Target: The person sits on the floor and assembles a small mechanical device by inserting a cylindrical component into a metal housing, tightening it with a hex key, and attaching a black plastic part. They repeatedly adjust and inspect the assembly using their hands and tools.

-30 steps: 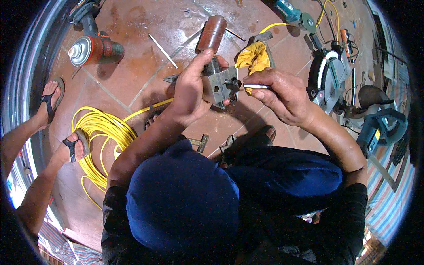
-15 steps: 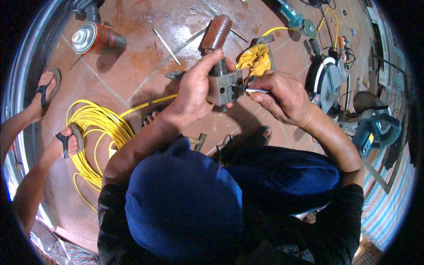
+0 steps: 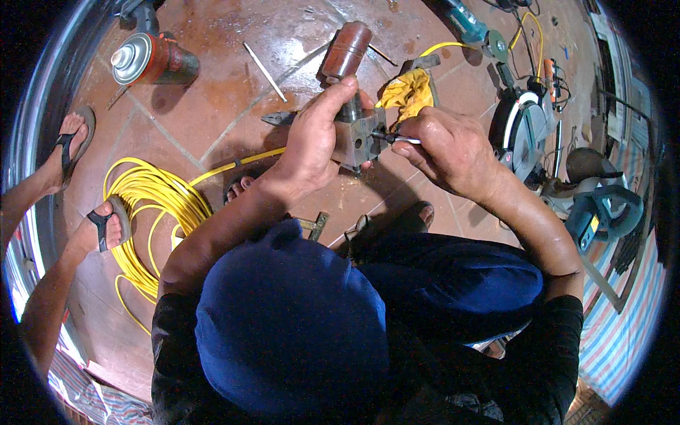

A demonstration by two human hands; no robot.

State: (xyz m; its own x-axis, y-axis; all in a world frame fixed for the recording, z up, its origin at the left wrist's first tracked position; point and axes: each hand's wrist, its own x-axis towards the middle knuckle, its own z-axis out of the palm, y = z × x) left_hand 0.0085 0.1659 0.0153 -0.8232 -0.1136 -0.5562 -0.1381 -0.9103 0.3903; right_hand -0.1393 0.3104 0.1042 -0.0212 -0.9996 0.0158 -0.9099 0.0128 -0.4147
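Note:
My left hand [image 3: 315, 145] grips a grey metal block [image 3: 358, 142] that carries a rusty brown cylinder [image 3: 344, 51] at its far end. My right hand [image 3: 446, 149] holds a thin screwdriver-like tool [image 3: 397, 139] with its dark tip against the block's right side. Both hands work above the reddish tiled floor [image 3: 212, 106], in front of my knees in dark blue trousers [image 3: 439, 283]. A yellow cloth [image 3: 409, 91] lies just beyond the hands.
A coil of yellow cable [image 3: 152, 212] lies at the left, next to another person's sandalled feet [image 3: 78, 180]. A spray can [image 3: 145, 58] lies at the far left. A circular saw [image 3: 520, 131], a green power tool [image 3: 602, 212] and a teal grinder [image 3: 471, 28] sit at the right.
The tool in my right hand has closed in from a short way off to touch the block's right side. My left hand keeps its grip, now higher over the block.

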